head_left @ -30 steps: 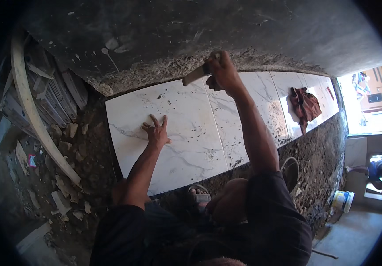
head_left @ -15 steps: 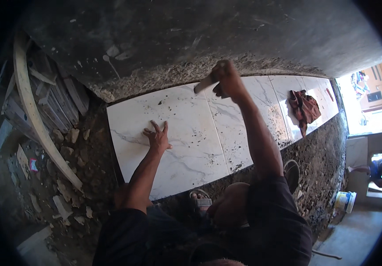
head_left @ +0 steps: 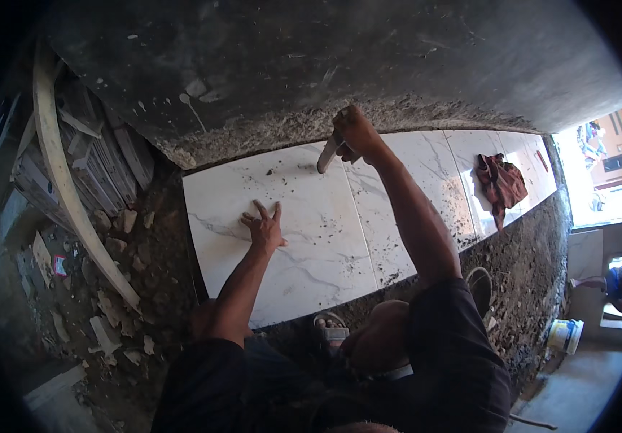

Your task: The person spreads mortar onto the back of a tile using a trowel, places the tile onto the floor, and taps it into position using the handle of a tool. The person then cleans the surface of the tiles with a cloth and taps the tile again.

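A large white marble-veined tile (head_left: 311, 263) lies nearest me on the left of a row along the wall. My left hand (head_left: 264, 229) rests on it with the fingers spread, holding nothing. Near the tile's far right corner, my right hand (head_left: 356, 137) grips a short bar-like tool (head_left: 328, 154). Its lower end points down at the tile and appears to meet it; the upper part is hidden in the fist, so its exact kind cannot be told. Dark crumbs of mortar are scattered across the tiles. A crumpled reddish-brown cloth (head_left: 500, 185) lies on the tiles farther right.
A rough grey wall (head_left: 268, 65) runs behind the tiles. Stacked boxes or boards (head_left: 94, 169) and a curved wooden plank (head_left: 73, 195) stand at left above rubble. A bucket (head_left: 565, 336) sits at right. Another person (head_left: 620, 283) is partly visible at the far right.
My right hand has come down, and the tool has swung from slanted to steeper, its tip now at the tile. The left hand stays spread on the tile. The view has shifted slightly.
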`<move>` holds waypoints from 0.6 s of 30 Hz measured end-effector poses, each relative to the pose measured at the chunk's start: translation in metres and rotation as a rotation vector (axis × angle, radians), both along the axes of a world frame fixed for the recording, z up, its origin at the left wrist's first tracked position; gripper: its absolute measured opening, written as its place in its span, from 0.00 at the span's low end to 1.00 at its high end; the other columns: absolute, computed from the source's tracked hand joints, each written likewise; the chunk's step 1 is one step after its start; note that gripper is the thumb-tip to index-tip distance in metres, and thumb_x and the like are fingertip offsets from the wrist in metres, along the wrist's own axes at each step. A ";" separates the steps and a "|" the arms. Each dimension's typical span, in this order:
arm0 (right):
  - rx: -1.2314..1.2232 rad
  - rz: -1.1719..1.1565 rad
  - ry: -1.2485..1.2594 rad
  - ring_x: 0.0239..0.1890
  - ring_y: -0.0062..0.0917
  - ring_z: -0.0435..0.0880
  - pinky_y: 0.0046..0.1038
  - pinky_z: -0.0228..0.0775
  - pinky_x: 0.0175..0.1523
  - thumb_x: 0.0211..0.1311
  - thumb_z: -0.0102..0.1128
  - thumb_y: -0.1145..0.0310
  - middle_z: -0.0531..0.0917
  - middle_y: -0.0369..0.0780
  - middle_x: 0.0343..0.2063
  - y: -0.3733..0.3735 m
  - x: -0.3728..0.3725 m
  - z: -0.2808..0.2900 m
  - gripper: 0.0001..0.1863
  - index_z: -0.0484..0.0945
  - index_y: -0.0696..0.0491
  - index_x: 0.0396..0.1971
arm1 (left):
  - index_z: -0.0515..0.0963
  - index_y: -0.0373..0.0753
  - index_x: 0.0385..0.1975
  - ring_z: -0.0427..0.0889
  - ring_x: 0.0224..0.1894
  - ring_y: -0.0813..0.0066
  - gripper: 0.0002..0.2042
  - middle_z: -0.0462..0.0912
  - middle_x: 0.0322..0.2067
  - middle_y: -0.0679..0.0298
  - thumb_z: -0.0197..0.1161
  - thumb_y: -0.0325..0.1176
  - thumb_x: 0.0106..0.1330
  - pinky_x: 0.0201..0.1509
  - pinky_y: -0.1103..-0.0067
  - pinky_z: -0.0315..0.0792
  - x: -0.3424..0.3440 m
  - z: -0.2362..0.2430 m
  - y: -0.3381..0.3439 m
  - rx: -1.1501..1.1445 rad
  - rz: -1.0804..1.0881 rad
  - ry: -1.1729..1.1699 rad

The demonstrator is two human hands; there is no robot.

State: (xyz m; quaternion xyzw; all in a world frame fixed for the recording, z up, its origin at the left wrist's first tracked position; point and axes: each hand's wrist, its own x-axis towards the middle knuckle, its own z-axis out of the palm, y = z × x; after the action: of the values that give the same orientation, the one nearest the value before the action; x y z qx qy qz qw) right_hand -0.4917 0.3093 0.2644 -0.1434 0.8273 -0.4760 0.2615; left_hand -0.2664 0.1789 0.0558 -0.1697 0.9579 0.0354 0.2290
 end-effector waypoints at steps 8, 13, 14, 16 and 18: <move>-0.065 -0.037 0.052 0.13 0.26 0.77 0.26 0.67 0.12 0.69 0.46 0.60 0.77 0.46 0.25 0.001 -0.007 -0.006 0.14 0.59 0.52 0.45 | 0.45 0.56 0.71 0.62 0.59 0.21 0.60 0.43 0.67 0.32 0.77 0.59 0.36 0.61 0.37 0.53 -0.002 -0.002 0.005 0.009 -0.022 -0.018; -0.145 0.008 0.060 0.13 0.27 0.78 0.27 0.67 0.11 0.68 0.47 0.62 0.77 0.47 0.25 -0.017 0.023 0.020 0.15 0.59 0.54 0.46 | 0.45 0.56 0.71 0.62 0.58 0.20 0.60 0.45 0.66 0.32 0.77 0.59 0.35 0.61 0.38 0.54 0.000 0.003 0.007 -0.021 -0.021 -0.001; -0.157 0.010 0.056 0.14 0.28 0.79 0.28 0.68 0.11 0.67 0.46 0.63 0.78 0.48 0.23 -0.022 0.019 0.017 0.15 0.58 0.56 0.47 | 0.46 0.56 0.71 0.61 0.58 0.20 0.61 0.45 0.66 0.31 0.77 0.59 0.35 0.61 0.38 0.54 -0.007 0.004 0.007 -0.012 -0.020 0.040; -0.015 0.104 0.011 0.14 0.32 0.80 0.29 0.69 0.11 0.67 0.46 0.61 0.78 0.50 0.24 -0.036 0.016 -0.010 0.18 0.57 0.55 0.49 | 0.46 0.55 0.71 0.61 0.58 0.18 0.61 0.45 0.66 0.30 0.78 0.57 0.34 0.60 0.37 0.55 -0.007 0.002 0.010 -0.012 -0.010 0.044; -0.054 0.197 0.111 0.14 0.33 0.80 0.31 0.71 0.13 0.67 0.46 0.61 0.79 0.51 0.24 -0.051 0.030 0.007 0.18 0.56 0.57 0.48 | 0.47 0.55 0.71 0.62 0.57 0.17 0.61 0.44 0.66 0.29 0.79 0.56 0.34 0.59 0.38 0.58 -0.003 -0.003 0.009 0.026 -0.018 0.057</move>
State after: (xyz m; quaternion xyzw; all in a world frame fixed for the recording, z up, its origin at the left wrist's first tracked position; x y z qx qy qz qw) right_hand -0.4621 0.2588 0.2713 -0.2570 0.8092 -0.4615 0.2570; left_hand -0.2697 0.1875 0.0524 -0.1569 0.9650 0.0505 0.2040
